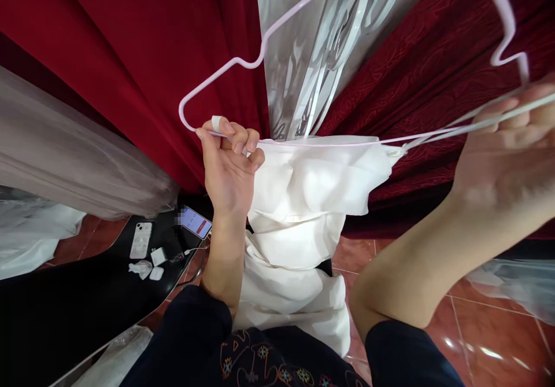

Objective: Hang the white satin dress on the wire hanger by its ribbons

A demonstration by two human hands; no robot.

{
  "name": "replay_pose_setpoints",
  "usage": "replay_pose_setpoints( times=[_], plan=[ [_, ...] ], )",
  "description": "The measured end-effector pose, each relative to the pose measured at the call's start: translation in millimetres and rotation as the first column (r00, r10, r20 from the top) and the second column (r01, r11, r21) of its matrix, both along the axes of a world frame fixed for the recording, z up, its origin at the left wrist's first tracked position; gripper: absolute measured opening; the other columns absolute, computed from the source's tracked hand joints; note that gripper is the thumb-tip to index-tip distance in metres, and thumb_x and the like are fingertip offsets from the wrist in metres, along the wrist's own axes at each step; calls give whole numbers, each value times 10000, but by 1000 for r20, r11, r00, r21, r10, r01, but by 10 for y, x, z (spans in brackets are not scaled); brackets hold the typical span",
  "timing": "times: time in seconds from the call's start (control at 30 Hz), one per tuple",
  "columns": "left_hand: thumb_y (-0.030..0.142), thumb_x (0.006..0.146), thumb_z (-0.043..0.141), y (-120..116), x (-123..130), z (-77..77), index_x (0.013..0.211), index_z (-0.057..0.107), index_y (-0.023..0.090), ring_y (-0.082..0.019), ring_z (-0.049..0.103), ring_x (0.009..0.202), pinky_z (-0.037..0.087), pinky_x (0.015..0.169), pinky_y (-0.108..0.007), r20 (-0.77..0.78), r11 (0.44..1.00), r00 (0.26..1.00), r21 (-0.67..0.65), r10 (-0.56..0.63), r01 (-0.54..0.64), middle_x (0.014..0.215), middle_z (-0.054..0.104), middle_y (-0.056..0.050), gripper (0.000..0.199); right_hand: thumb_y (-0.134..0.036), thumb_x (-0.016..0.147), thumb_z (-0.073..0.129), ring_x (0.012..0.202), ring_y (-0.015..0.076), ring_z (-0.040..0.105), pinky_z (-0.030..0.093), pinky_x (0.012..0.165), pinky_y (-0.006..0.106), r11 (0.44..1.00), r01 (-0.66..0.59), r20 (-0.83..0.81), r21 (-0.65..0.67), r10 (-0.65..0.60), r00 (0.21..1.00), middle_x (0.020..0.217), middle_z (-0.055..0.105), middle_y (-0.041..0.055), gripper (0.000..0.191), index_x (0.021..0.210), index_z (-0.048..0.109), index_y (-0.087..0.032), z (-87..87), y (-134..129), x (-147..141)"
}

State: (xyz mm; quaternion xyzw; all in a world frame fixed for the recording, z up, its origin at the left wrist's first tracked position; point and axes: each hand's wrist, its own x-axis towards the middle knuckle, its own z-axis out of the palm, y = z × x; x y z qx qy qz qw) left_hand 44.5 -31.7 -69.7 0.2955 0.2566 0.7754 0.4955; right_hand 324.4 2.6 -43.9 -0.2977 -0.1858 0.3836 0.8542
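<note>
The left hand (229, 173) is pinching the pale pink clothes hanger (302, 5) near its lower left corner, thumb and index closing on the thin bar while the other fingers are curling loosely beneath. That grip is probably steadying the frame so the bar is lying nearly level. The white garment (303, 187) is hanging below the bar, between the two hands, its draped layers falling toward the person's lap.

From its right upper corner a thin white strap (507, 114) is running out past the right hand (498, 155). There the fingers are lying partly bent behind the strap, blurred and meeting the picture's edge, so I cannot tell how tightly they are closing or whether they are gripping it. The strap is stretching nearly straight, presumably because that hand is holding it away from the garment.

To the left, a black surface (87, 294) is carrying a lit phone (196, 221) and a white charger (158, 256), seemingly sitting aside so both hands are staying free. Red curtains (130, 40) are hanging behind.
</note>
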Motion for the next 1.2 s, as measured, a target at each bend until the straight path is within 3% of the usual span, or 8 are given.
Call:
replay_pose_setpoints(
  times=[0.17, 0.27, 0.4, 0.57, 0.73, 0.9, 1.07, 1.2],
  plan=[
    [573, 1072, 420, 40, -13, -11, 831, 530, 233, -126, 476, 617, 375, 466, -177, 19, 1000, 1000, -4, -14, 14, 689, 379, 12, 431, -219, 993, 406, 602, 22, 598, 550, 583, 155, 977, 78, 94, -199, -60, 994, 752, 590, -28, 315, 861, 682, -145, -365, -123, -67],
    [492, 1108, 389, 37, 8, -27, 841, 557, 222, -124, 497, 633, 387, 491, -185, 61, 998, 997, 49, -45, 42, 701, 380, 9, 415, -253, 1014, 359, 661, 66, 684, 605, 645, 193, 969, 7, 215, -247, 48, 975, 767, 666, 21, 397, 892, 710, -113, -410, -164, -230],
    [472, 1117, 371, 12, 60, -45, 857, 554, 226, -126, 529, 648, 404, 522, -196, 73, 998, 996, 33, -53, 51, 705, 392, 13, 402, -253, 1043, 310, 724, 74, 724, 629, 689, 210, 983, -90, 147, -158, 113, 983, 796, 698, 18, 447, 885, 709, -127, -242, -172, -430],
    [484, 1112, 386, -6, 36, -117, 938, 601, 231, -153, 673, 845, 466, 587, -196, -33, 998, 998, -39, -44, 42, 795, 569, -18, 375, -279, 1069, 309, 601, 45, 607, 605, 679, 213, 974, -217, -112, 64, 223, 968, 605, 449, -49, 432, 757, 583, -158, -174, -187, -459],
    [303, 1025, 555, -27, -311, -273, 1151, 741, 221, -207, 745, 1016, 472, 554, -194, -303, 981, 933, 62, 193, -183, 1085, 771, -70, 239, -278, 1072, 273, 547, 50, 513, 581, 626, 228, 962, -257, -87, 89, 264, 961, 608, 378, -50, 430, 767, 553, -166, -296, -185, -388],
    [65, 949, 613, -37, -705, -207, 1014, 821, 201, -160, 767, 915, 485, 541, -188, -440, 843, 719, 271, 538, -465, 1022, 821, -36, 258, -282, 1072, 266, 560, 58, 496, 586, 626, 237, 954, -292, -74, 67, 297, 952, 620, 351, -41, 435, 768, 556, -171, -329, -137, -357],
    [231, 806, 897, 77, -817, 92, 1170, 790, 168, -229, 770, 1033, 636, 841, -301, -575, 895, 702, 393, 420, -214, 1115, 817, -66, 384, -248, 1069, 235, 564, 47, 490, 593, 643, 222, 944, -317, -77, 88, 324, 943, 620, 366, -39, 442, 770, 550, -171, -363, -134, -399],
    [216, 880, 830, 115, -674, 387, 1096, 804, 190, -201, 744, 779, 606, 724, -342, -769, 920, 532, 389, 355, -52, 836, 776, -31, 219, -262, 1071, 260, 566, 41, 469, 595, 646, 216, 945, -320, -87, 75, 326, 942, 630, 353, -42, 405, 788, 538, -179, -391, -145, -425]
  ],
)
